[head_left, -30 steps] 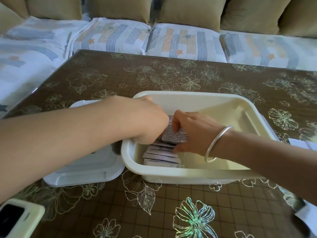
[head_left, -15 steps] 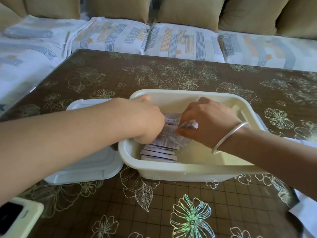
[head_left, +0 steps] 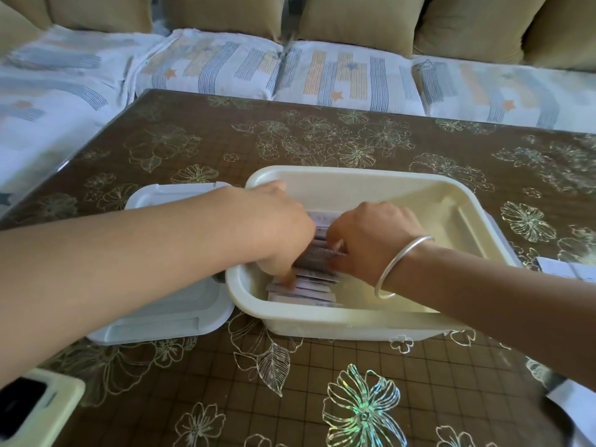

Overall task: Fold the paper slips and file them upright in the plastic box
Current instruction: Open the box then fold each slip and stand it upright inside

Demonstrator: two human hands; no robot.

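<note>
Brown flowered table (head_left: 354, 391) carries the cream plastic box (head_left: 354, 175), with folded paper slips (head_left: 309, 290) filed in a row at its left end. My right hand (head_left: 374, 237) curls round slips mid-row. My left hand (head_left: 274, 224) digs curled fingers among them; I cannot tell whether it grips any. A white lid (head_left: 167, 317) lies just left of the box.

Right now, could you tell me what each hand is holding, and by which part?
The right hand seems to pinch a folded slip by its right end. The left hand touches the filed slips at their left ends; grip hidden.
</note>
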